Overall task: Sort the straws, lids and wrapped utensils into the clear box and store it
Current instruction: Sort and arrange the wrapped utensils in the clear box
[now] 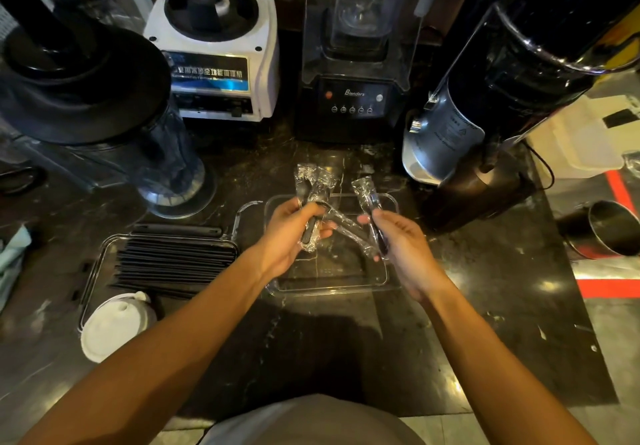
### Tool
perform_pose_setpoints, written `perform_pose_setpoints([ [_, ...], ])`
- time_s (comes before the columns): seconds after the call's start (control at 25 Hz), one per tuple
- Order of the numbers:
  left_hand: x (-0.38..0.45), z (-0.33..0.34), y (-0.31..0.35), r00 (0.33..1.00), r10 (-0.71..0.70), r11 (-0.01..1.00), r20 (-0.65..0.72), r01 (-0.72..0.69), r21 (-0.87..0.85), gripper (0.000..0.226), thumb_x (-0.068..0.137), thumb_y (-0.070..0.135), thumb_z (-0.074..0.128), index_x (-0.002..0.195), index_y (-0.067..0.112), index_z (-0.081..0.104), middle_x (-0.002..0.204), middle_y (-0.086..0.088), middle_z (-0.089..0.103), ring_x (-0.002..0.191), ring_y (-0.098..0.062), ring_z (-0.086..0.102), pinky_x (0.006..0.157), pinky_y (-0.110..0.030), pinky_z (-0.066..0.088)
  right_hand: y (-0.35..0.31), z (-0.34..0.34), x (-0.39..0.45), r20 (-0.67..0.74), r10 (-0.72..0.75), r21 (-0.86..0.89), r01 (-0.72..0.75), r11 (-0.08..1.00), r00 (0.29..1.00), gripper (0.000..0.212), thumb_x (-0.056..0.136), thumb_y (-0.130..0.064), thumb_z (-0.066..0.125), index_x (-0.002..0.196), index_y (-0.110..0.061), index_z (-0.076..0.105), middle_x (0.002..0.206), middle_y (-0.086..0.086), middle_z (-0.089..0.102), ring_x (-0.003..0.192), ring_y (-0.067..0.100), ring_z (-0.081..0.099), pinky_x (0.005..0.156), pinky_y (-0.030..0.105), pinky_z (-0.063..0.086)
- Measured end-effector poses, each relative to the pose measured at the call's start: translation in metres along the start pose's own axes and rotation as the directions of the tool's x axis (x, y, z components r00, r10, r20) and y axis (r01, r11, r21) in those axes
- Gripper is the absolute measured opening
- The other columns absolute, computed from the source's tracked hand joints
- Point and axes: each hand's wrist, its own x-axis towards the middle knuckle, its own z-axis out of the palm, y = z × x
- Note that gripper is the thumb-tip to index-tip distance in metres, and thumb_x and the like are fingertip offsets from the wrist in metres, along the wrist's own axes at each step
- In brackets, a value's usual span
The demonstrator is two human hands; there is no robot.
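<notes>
Both hands hover over a clear plastic tray [382, 280] on the dark counter. My left hand [289, 231] grips a bundle of black utensils in clear wrap [311, 185], their heads pointing away from me. My right hand [403, 242] holds another wrapped black utensil [367, 191] upright beside them. To the left lies the clear box [90, 275], with several black straws [176, 261] lying lengthwise in it. White cup lids [116, 327] sit stacked at its near end.
Behind the tray stand a black blender [356, 98], a white blender base [218, 60] and a dark blender jug [104, 105] at left. A tall grinder [485, 108] leans at right. A metal cup [613, 228] lies at the far right. A pale cloth [12, 261] is at the left edge.
</notes>
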Motion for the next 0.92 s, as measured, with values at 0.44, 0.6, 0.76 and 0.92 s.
perform_pose_setpoints([
  [0.44,0.005,0.023,-0.022,0.998,0.055,0.991,0.003,-0.055,0.124,0.043,0.101,0.036,0.062,0.136,0.011,0.06,0.131,0.0,0.072,0.125,-0.011,0.064,0.109,-0.03,0.047,0.013,0.019,0.001,0.006,-0.004,-0.034,0.004,0.999,1.0,0.021,0.1,-0.027,0.066,0.083,-0.015,0.071,0.078,-0.007,0.07,0.077,-0.002,0.063,0.085,0.026,0.044],
  [0.6,0.005,0.024,-0.036,1.0,0.023,0.991,0.006,-0.024,0.129,0.039,0.106,0.033,0.053,0.136,0.009,0.06,0.13,-0.006,0.072,0.124,-0.019,0.066,0.103,-0.033,0.052,0.017,0.023,0.004,-0.037,0.064,0.233,-0.054,0.971,0.997,0.019,0.102,-0.024,0.064,0.101,-0.007,0.073,0.105,0.01,0.079,0.098,0.018,0.075,0.089,0.033,0.058],
  [0.76,0.002,0.026,-0.043,1.0,-0.025,0.99,0.004,0.024,0.138,0.026,0.107,0.019,0.051,0.127,0.007,0.063,0.122,-0.01,0.075,0.106,-0.013,0.074,0.077,-0.02,0.058,0.029,0.029,0.011,-0.179,0.106,0.274,-0.054,0.96,0.978,0.015,0.097,-0.023,0.072,0.098,-0.008,0.068,0.098,0.017,0.076,0.095,0.028,0.072,0.091,0.049,0.058],
  [0.92,0.005,0.025,-0.044,0.99,-0.137,0.978,0.019,0.133,0.16,0.023,0.105,0.023,0.055,0.12,0.01,0.067,0.117,-0.008,0.077,0.11,-0.018,0.071,0.094,-0.031,0.053,0.04,0.039,0.011,-0.288,0.187,0.209,-0.129,0.969,0.939,0.017,0.098,-0.024,0.07,0.096,-0.007,0.069,0.096,0.014,0.075,0.091,0.021,0.07,0.079,0.037,0.057],
])
